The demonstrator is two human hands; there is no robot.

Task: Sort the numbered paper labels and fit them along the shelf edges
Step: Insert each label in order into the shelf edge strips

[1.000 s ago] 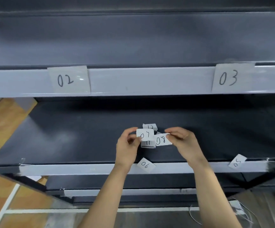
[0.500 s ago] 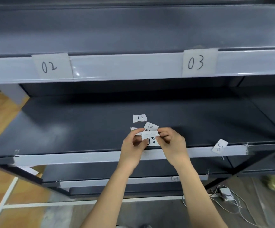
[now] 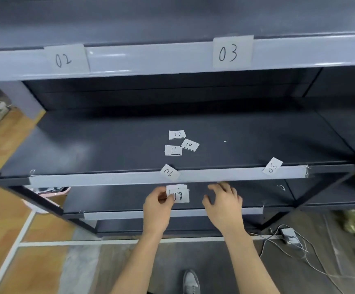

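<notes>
Half a second ago both my hands pinched the slips together over the front of the middle shelf (image 3: 108, 145). Now they have dropped below its front edge (image 3: 108, 180), and my right hand (image 3: 223, 204) has let go. The 11 label (image 3: 173, 150), which my fingers covered before, lies in plain sight, as does the 06 label (image 3: 169, 172).

My left hand (image 3: 158, 205) pinches the 08 label (image 3: 179, 196) by its left side between thumb and fingers, holding it upright in front of the lower shelf, above that shelf's front edge (image 3: 119, 214). My right hand hangs just to the right of it, apart from the paper, palm down, fingers loosely spread and gripping nothing.

On the middle shelf, back from the front edge, the 12 label (image 3: 177, 134), the 10 label (image 3: 190, 144) and the 11 label lie close together. The 06 label sits tilted on the front edge near its middle, and the 05 label (image 3: 272, 166) sits tilted near its right end. The 02 label (image 3: 65, 59) and the 03 label (image 3: 231, 52) sit on the top shelf's edge (image 3: 151, 58).

My thumb covers part of the 0 on the 08 label. A second slip (image 3: 176, 186) peeks out behind it; I cannot read its number. The floor at the right edge is blurred.
</notes>
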